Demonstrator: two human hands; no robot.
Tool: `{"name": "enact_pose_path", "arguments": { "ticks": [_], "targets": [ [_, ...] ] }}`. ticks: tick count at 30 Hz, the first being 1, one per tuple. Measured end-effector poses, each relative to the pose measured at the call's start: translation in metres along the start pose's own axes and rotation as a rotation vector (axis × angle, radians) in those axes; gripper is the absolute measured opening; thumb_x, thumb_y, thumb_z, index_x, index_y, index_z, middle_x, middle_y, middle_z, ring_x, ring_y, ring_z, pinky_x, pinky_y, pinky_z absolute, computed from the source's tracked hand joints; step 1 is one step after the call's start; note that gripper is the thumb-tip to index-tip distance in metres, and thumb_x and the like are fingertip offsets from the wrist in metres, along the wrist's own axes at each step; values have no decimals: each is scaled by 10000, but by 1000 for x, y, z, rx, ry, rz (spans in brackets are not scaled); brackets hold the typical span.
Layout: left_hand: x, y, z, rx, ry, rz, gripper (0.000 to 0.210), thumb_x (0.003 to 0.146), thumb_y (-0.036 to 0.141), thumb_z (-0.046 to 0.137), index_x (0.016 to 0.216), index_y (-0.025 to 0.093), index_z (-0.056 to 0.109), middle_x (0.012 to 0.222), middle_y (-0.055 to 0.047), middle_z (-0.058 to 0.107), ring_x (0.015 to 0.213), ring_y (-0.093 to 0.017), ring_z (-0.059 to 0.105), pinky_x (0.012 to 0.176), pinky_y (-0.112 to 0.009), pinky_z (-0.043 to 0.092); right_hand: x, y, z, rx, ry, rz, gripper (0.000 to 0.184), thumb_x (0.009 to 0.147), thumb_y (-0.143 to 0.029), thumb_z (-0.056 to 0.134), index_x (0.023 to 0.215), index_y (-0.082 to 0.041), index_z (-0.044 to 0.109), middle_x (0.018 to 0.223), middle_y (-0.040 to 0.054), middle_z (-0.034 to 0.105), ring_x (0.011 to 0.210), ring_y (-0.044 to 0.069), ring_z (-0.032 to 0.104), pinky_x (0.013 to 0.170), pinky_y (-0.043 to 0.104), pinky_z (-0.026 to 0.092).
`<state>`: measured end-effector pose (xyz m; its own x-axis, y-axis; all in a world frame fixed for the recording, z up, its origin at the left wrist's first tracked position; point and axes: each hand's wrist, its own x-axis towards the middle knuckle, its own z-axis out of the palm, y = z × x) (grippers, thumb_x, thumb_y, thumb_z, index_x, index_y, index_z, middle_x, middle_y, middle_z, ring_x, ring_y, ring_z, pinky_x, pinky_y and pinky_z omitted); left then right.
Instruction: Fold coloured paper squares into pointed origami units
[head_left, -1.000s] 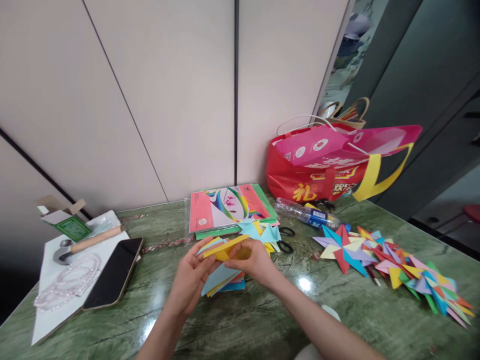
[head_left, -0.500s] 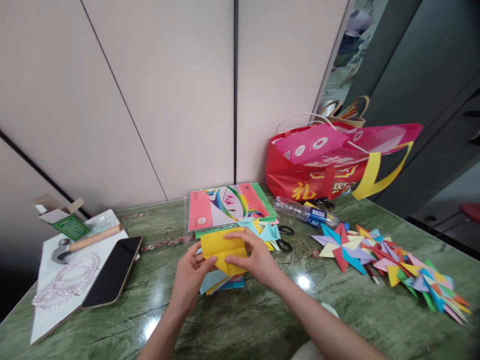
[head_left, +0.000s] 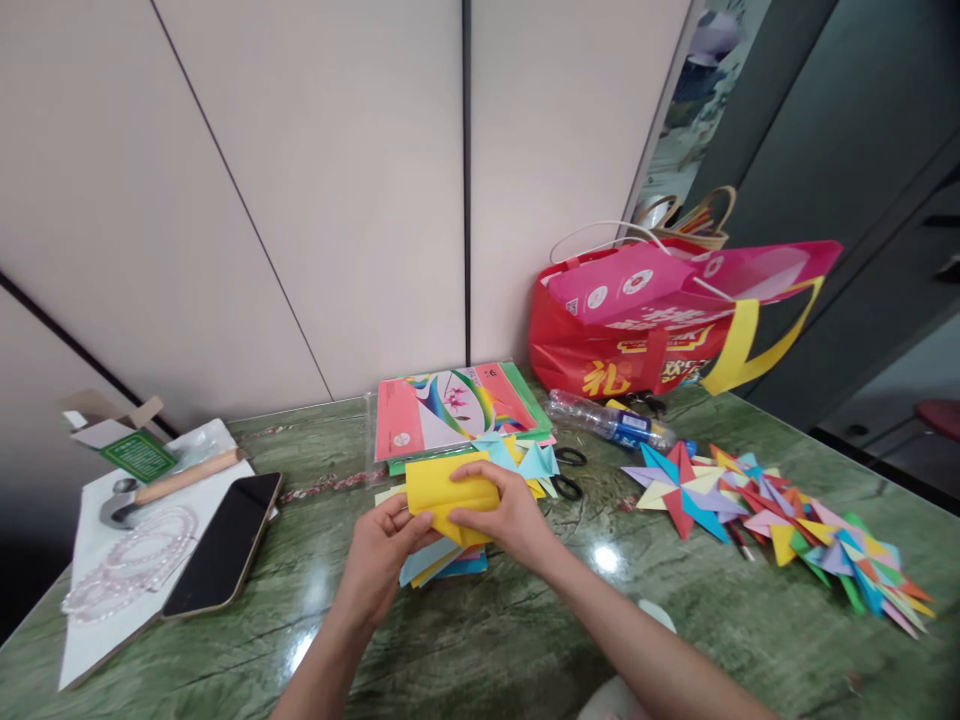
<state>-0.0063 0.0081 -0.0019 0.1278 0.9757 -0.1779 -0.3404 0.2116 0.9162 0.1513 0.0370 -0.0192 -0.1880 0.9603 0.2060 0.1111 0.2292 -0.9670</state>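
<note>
A yellow sheet of paper (head_left: 442, 484), partly folded with its lower edge tapering to a point, is held up between both hands. My left hand (head_left: 386, 540) pinches its lower left side between thumb and fingers. On the right side, my right hand (head_left: 506, 510) grips it with the thumb in front and a finger along the top. Beneath it lie loose coloured paper sheets (head_left: 439, 567), partly hidden by the paper and hands. Folded light-blue and yellow pieces (head_left: 536, 462) lie just behind, beside black-handled scissors (head_left: 568, 487).
Behind the hands lies a packet of coloured paper (head_left: 450, 410). Paper stars (head_left: 682, 490) spread at right, near a plastic bottle (head_left: 611, 420) and a red bag (head_left: 585, 340). At left are a phone (head_left: 225, 545), a hammer (head_left: 180, 480), beads (head_left: 135, 560) and a green box (head_left: 139, 455).
The yellow paper has shifted slightly, and its upper flap now looks more curved over toward me. Both hands keep their hold on it. The view has moved a little.
</note>
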Motion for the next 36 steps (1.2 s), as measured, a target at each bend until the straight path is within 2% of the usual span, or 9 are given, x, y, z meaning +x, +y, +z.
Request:
{"name": "enact_pose_path", "arguments": {
  "ticks": [16, 22, 28, 32, 36],
  "targets": [
    [0, -1, -4, 41, -28, -31, 375, 626, 207, 716, 980, 108, 642, 902, -112, 711, 814, -257, 663, 749, -353, 526, 0, -3, -2, -7, -15, 18, 296, 583, -198, 700, 863, -193, 606, 889, 7, 627, 824, 185, 572, 740, 274, 435],
    [1, 2, -10, 113, -133, -161, 364, 612, 233, 728, 941, 95, 659, 865, -120, 714, 761, -244, 670, 750, -347, 517, 1, -6, -5, -48, -99, -12, 304, 577, -215, 711, 864, -188, 617, 886, 1, 623, 828, 176, 568, 737, 257, 426],
    [-1, 4, -11, 172, -193, -211, 316, 607, 264, 728, 872, 97, 684, 847, -114, 711, 802, -248, 654, 736, -333, 516, 0, -7, -7, -50, -182, -56, 313, 568, -201, 727, 865, -192, 630, 884, 3, 623, 847, 180, 562, 734, 250, 423],
    [-1, 3, -10, 211, -189, -209, 312, 589, 290, 735, 830, 94, 697, 818, -106, 712, 794, -244, 652, 735, -323, 513, 1, -6, -7, -61, -177, -59, 304, 569, -194, 728, 860, -194, 638, 887, 7, 624, 851, 183, 563, 731, 253, 427],
    [-1, 0, -10, 249, -169, -161, 250, 599, 291, 726, 762, 102, 705, 750, -83, 714, 700, -208, 657, 676, -288, 520, 2, -4, -7, -79, -162, -62, 269, 566, -179, 729, 824, -190, 652, 863, 14, 625, 830, 180, 564, 716, 254, 429]
  ]
}}
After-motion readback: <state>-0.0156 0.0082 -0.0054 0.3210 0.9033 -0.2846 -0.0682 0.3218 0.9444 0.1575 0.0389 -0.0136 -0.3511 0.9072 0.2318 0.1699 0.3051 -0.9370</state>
